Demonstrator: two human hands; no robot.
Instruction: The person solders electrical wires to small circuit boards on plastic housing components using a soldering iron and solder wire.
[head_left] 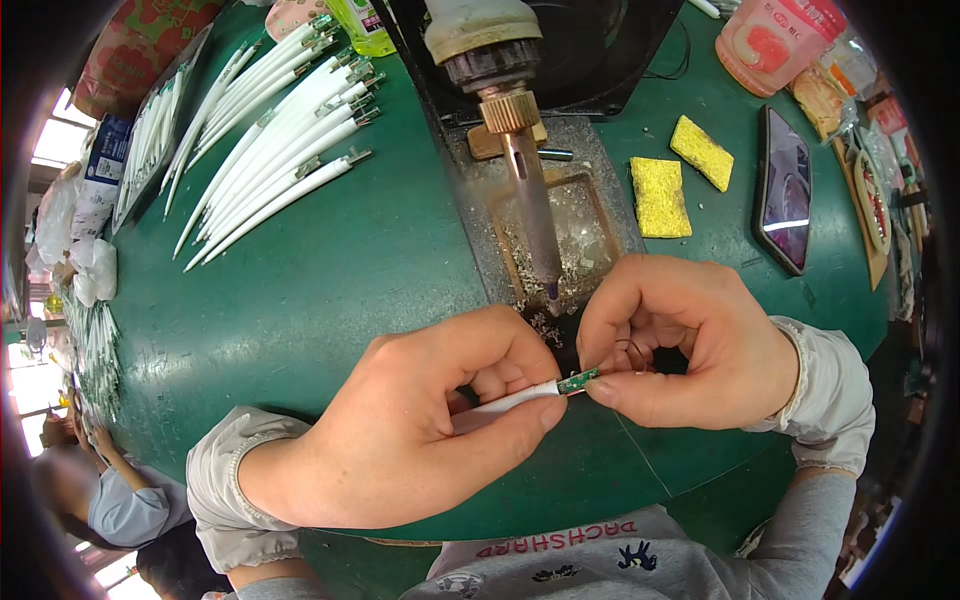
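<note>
In my left hand (410,415) is a slim white plastic tube (508,404), gripped between thumb and fingers. A small green circuit board (577,381) sticks out of its right end. My right hand (700,350) is closed in a pinch, thumb tip right at the board's free end. A thin dark wire (632,348) curves out by its fingers; its ends are hidden. Just above and between both hands, a soldering iron (530,190) points down, its tip apart from the board.
Behind the iron's tip lies a solder-flecked tray (500,235). To its right are two yellow sponges (660,198), a phone (785,190) and a pink tub (775,45). Several white tubes (290,150) with board ends lie at the back left. A co-worker (120,500) sits far left.
</note>
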